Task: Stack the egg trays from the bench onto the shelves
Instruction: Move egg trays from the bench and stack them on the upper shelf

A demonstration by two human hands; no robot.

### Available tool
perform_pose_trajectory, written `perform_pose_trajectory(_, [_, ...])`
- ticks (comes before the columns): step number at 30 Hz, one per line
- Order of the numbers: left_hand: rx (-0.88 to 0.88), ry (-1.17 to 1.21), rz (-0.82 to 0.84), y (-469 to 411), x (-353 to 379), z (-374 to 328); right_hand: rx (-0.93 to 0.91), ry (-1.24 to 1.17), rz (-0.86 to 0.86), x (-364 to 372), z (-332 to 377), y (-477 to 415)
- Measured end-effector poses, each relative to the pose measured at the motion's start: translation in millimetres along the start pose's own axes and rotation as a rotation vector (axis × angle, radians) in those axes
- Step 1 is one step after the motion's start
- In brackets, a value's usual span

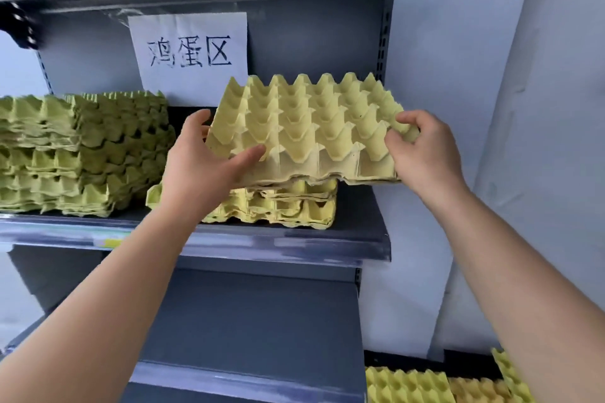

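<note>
Grey metal shelving stands against a pale wall (484, 101). A white paper sign (190, 52) with three handwritten characters is taped to the back panel. The middle shelf (360, 216) carries a tall stack of greenish egg trays (82, 154) at its left end. Just beside that, further right, is a short stack of yellow egg trays (288, 206).

The held egg tray (304, 127) is yellow and hangs just above the short stack, with its cups up. Its far edge is tipped higher than its near edge. The near edge shows several thin layers, so it may be more than one tray nested together; how many cannot be told. I cannot tell whether its underside touches the short stack.

The left hand (199, 167) grips the tray's near-left corner. Its thumb lies across the top cups, and the other fingers (196, 118) reach up behind the left edge. The right hand (422, 154) grips the right edge, its fingers (404, 118) curled over the rim and clamped on the cardboard.

Below the middle shelf lies a lower shelf (245, 321), dark grey. At the bottom right corner of the view are more yellow egg trays (409, 384), one leaning up at the far right. The surface under them is out of view.
</note>
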State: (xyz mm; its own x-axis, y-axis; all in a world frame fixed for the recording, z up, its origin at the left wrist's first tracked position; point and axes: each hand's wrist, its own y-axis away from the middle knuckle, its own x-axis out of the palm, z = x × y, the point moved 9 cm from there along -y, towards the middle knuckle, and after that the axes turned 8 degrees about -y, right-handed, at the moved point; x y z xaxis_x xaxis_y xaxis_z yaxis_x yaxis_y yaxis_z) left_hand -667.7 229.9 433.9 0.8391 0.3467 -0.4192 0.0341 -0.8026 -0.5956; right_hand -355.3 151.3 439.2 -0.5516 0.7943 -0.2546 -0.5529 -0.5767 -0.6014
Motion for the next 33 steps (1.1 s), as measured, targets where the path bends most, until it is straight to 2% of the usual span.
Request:
perform_pose_trajectory(7, [-0.026, 0.013, 0.049, -56.5, -25.5, 66.5, 0.049, 0.047, 0.057, 87.3, 24.3, -2.5])
perform_pose_trajectory(12, [-0.039, 0.001, 0.099, -77.6, -22.5, 97.0, 0.089, 0.091, 0.091, 122.0, 25.7, -4.7])
perform_pose_trajectory(18, [-0.077, -0.015, 0.164, -89.5, -11.0, 127.1, 0.108, 0.156, 0.107, 139.7, 22.3, -1.6])
perform_pose_trajectory(27, [-0.046, -0.036, 0.152, -99.9, -14.0, 124.0, 0.105, 0.141, 0.112, 137.3, 21.0, 1.1])
perform_pose_trajectory(33, [-0.087, -0.061, 0.220, -95.2, -7.7, 134.8, 0.108, 0.158, 0.157, 143.3, 20.2, 4.9])
